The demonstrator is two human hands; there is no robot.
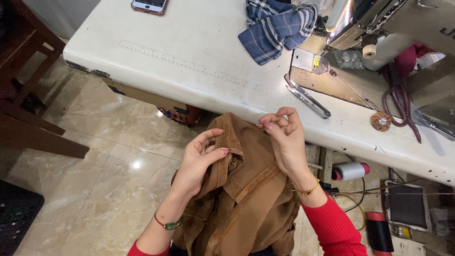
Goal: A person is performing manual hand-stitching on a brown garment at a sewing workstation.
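Two hands worked one brown garment [246, 189], held below the counter's [189, 52] near edge. Your left hand [201, 159] was closed on its banded trim; your right hand [284, 135] pinched the fabric's upper edge. Metal scissors [307, 98] lay near the counter's near edge; plaid cloth [277, 26] sat beside the sewing machine [379, 23]; a phone [150, 5] lay at the far edge.

The left hand [201, 159] pinches a fold of brown cloth [246, 199] between thumb and fingers. The right hand [284, 137] pinches its top edge. Past the fingertips sits a white table [189, 52] with small scissors [307, 97] and checked blue cloth [277, 28].
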